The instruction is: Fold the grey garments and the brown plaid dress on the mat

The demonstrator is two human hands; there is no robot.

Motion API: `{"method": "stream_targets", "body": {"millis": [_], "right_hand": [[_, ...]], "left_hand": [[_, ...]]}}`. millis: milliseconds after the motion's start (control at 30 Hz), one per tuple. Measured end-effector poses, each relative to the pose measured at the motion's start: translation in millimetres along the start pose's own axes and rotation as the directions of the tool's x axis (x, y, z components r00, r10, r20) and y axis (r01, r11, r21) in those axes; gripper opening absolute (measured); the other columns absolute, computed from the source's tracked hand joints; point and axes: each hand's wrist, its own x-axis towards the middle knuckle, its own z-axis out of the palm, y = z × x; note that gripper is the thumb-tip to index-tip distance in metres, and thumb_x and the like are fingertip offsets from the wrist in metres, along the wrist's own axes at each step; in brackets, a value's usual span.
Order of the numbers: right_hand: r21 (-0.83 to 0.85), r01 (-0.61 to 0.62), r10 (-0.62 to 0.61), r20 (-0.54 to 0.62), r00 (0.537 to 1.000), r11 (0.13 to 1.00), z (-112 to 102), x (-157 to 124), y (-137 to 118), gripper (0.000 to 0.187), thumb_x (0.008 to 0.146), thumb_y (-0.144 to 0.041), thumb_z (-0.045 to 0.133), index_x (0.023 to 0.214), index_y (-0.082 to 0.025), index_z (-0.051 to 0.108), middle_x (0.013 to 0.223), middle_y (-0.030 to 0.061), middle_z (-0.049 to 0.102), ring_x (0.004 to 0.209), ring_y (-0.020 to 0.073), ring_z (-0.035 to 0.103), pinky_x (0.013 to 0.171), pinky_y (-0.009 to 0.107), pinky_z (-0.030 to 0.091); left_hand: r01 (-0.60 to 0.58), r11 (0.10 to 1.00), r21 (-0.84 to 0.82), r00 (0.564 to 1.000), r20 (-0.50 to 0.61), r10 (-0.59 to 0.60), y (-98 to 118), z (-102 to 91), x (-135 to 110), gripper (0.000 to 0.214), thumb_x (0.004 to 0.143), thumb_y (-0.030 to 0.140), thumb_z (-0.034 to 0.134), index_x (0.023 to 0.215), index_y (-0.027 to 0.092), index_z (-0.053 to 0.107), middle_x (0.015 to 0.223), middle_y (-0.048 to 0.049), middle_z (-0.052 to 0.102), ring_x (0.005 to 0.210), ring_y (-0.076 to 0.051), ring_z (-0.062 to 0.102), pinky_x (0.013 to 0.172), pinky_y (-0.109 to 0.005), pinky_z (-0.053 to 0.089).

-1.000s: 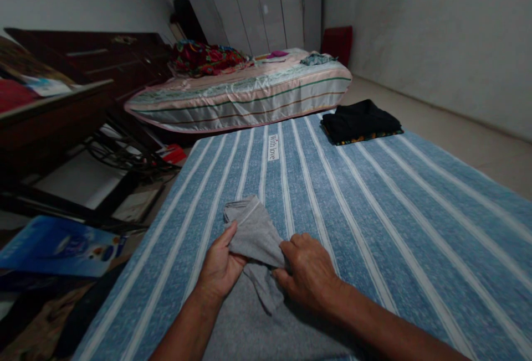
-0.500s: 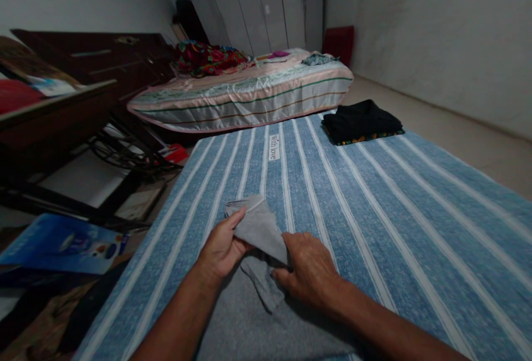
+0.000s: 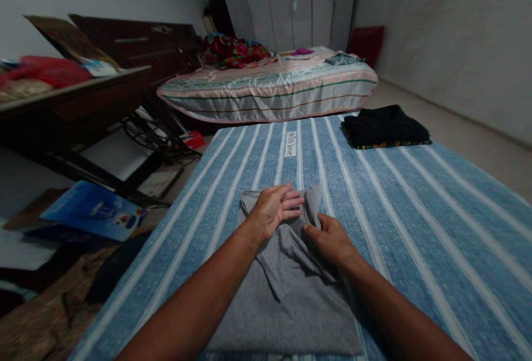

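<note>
A grey cloth garment [image 3: 286, 319] lies partly folded on the blue-and-white striped mattress [image 3: 233, 206], its upper part bunched and creased. My left hand [image 3: 274, 206] is over the top of the garment, palm turned to the right and fingers stretched out. It rests against the cloth without gripping it. To its right, my right hand [image 3: 328, 238] pinches a raised fold of the same garment between thumb and fingers. Just what kind of garment it is, I cannot tell.
A folded black garment [image 3: 386, 125] with patterned cloth beneath sits at the mattress's far right. Behind stands a bed [image 3: 266, 98] with a satiny cover. A dark table [image 3: 83, 87] and a blue box [image 3: 95, 209] are on the left.
My left hand has let go of the grey cloth's edge, its fingers now straightened. The raised flap has shifted right, held by my right hand. The view has turned slightly left.
</note>
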Motion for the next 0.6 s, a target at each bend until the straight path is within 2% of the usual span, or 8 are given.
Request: {"method": "stream_targets", "body": {"millis": [67, 100, 167, 233, 300, 400, 500, 600], "right_hand": [[0.069, -0.038, 0.037, 0.010, 0.999, 0.997, -0.9, 3.6, 2.3, 0.019, 0.069, -0.030, 0.057, 0.081, -0.017, 0.062, 0.067, 0.0009, 0.063, 0.059, 0.0152, 0.054, 0.055, 0.025, 0.040], [0.109, -0.049, 0.048, 0.017, 0.999, 0.993, -1.4, 4.6, 2.6, 0.019, 0.067, -0.029, 0.057, 0.081, -0.017, 0.062, 0.068, 0.0010, 0.063, 0.059, 0.0154, 0.055, 0.055, 0.025, 0.041], [0.174, -0.055, 0.050, 0.036, 0.998, 0.983, -2.6, 5.8, 2.6, 0.021, 0.064, -0.030, 0.058, 0.080, -0.017, 0.062, 0.069, 0.0013, 0.063, 0.062, 0.0160, 0.057, 0.056, 0.025, 0.042], [0.192, -0.065, 0.058, 0.039, 0.998, 0.979, -3.6, 7.3, 2.7, 0.024, 0.064, -0.038, 0.061, 0.076, -0.017, 0.061, 0.066, 0.0009, 0.062, 0.062, 0.0163, 0.056, 0.056, 0.026, 0.041], [0.166, -0.085, 0.085, 0.008, 0.996, 0.982, -4.2, 9.1, 3.2, 0.031, 0.066, -0.049, 0.061, 0.067, -0.018, 0.058, 0.060, -0.0004, 0.056, 0.060, 0.0154, 0.052, 0.053, 0.025, 0.038], [0.102, -0.114, 0.122, -0.072, 0.990, 0.988, -4.4, 11.4, 2.5, 0.042, 0.068, -0.059, 0.059, 0.059, -0.019, 0.052, 0.055, -0.0020, 0.048, 0.056, 0.0138, 0.046, 0.050, 0.025, 0.032], [0.114, -0.137, 0.144, -0.051, 0.988, 0.984, -4.7, 12.2, -0.9, 0.037, 0.070, -0.053, 0.059, 0.064, -0.017, 0.057, 0.060, -0.0006, 0.054, 0.059, 0.0144, 0.049, 0.052, 0.025, 0.034], [0.129, -0.154, 0.157, -0.016, 0.987, 0.980, -4.5, 12.7, -2.5, 0.027, 0.069, -0.043, 0.060, 0.065, -0.017, 0.059, 0.061, -0.0001, 0.056, 0.059, 0.0142, 0.051, 0.053, 0.025, 0.035]], "left_hand": [[-0.141, 0.963, 0.230, 0.988, -0.027, 0.152, -12.6, -2.6, -2.2, 0.012, 0.085, 0.026, 0.056, 0.089, 0.016, 0.060, 0.091, -0.0090, 0.070, 0.084, -0.021, 0.069, 0.066, -0.029, 0.055], [-0.228, 0.895, 0.382, 0.969, -0.003, 0.248, -19.3, -5.3, -3.9, 0.011, 0.083, 0.026, 0.057, 0.087, 0.017, 0.061, 0.086, -0.0067, 0.069, 0.083, -0.020, 0.068, 0.069, -0.029, 0.054], [-0.394, 0.655, 0.645, 0.897, 0.116, 0.426, -31.3, -12.2, -8.5, 0.010, 0.083, 0.024, 0.055, 0.084, 0.018, 0.063, 0.083, -0.0043, 0.068, 0.083, -0.020, 0.066, 0.077, -0.031, 0.051], [-0.503, 0.383, 0.775, 0.811, 0.270, 0.520, -39.3, -19.2, -14.1, 0.013, 0.084, 0.021, 0.052, 0.088, 0.018, 0.064, 0.089, -0.0058, 0.068, 0.088, -0.020, 0.064, 0.084, -0.034, 0.048], [-0.559, 0.185, 0.808, 0.756, 0.405, 0.514, -42.6, -24.2, -19.3, 0.018, 0.085, 0.020, 0.050, 0.095, 0.017, 0.064, 0.096, -0.0082, 0.068, 0.094, -0.022, 0.062, 0.086, -0.035, 0.047], [-0.588, 0.003, 0.809, 0.733, 0.530, 0.427, -42.2, -27.4, -23.4, 0.022, 0.085, 0.024, 0.054, 0.104, 0.016, 0.063, 0.095, -0.0084, 0.067, 0.093, -0.024, 0.060, 0.084, -0.037, 0.046], [-0.581, -0.083, 0.809, 0.731, 0.564, 0.383, -41.8, -28.5, -21.2, 0.023, 0.083, 0.028, 0.061, 0.103, 0.017, 0.064, 0.089, -0.0065, 0.064, 0.088, -0.024, 0.058, 0.080, -0.036, 0.045], [-0.614, -0.108, 0.782, 0.708, 0.606, 0.363, -42.8, -30.3, -15.9, 0.011, 0.083, 0.027, 0.060, 0.086, 0.018, 0.067, 0.081, -0.0050, 0.060, 0.083, -0.022, 0.055, 0.077, -0.034, 0.044]]}}
